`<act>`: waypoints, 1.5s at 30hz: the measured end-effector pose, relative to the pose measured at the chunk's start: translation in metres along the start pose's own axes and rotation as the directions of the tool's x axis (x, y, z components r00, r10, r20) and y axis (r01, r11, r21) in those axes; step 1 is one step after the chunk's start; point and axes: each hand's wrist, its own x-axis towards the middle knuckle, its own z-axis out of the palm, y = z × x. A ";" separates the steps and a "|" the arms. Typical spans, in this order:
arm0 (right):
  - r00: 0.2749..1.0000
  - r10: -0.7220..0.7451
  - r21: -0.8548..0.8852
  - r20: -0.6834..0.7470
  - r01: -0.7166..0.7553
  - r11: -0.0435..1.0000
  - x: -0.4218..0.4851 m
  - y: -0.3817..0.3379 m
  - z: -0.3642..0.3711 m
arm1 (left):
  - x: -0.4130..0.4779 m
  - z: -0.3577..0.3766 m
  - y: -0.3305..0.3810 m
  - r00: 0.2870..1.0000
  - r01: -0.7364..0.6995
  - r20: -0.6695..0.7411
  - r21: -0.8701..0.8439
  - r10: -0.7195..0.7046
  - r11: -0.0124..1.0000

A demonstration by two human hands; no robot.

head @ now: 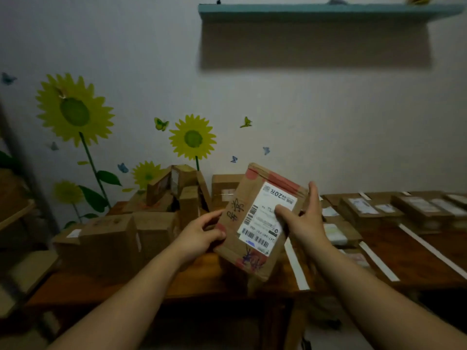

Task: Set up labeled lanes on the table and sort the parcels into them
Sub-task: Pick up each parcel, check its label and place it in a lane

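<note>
I hold a brown cardboard parcel (237, 238) with red tape marks, blue scribbles and a white shipping label tilted up in front of me, above the wooden table (202, 274). My left hand (202, 234) grips its left edge. My right hand (300, 221) grips its right side, thumb on the label. A heap of unsorted cardboard boxes (141, 223) lies on the table's left. On the right, white tape strips (294, 263) mark lanes, and flat parcels (366, 208) lie in them.
A wall with sunflower stickers stands just behind the table. A teal shelf (328, 10) hangs high on the wall. A wooden rack (17, 215) stands at the far left. The table's front edge runs below my forearms.
</note>
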 end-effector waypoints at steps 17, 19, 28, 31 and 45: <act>0.930 0.072 -0.119 -0.361 -0.122 0.985 0.008 0.069 -0.301 | 0.046 0.323 0.037 0.966 -0.148 0.193 -0.145 0.174 0.978; 0.916 0.060 -0.131 -0.397 -0.121 0.984 0.006 0.074 -0.330 | 0.055 0.356 0.040 0.956 -0.160 0.225 -0.134 0.187 0.978; 0.817 -0.142 -0.290 -0.559 -0.031 0.957 0.051 0.096 -0.456 | 0.142 0.497 0.047 0.899 -0.286 0.299 -0.155 0.320 0.946; 0.791 -0.135 -0.305 -0.597 -0.068 0.950 0.084 0.112 -0.498 | 0.184 0.553 0.049 0.863 -0.309 0.372 -0.147 0.342 0.940; 0.734 0.302 -0.122 -0.608 -0.462 0.878 0.147 0.202 -0.733 | 0.255 0.841 -0.004 0.785 -0.052 0.612 0.221 -0.097 0.974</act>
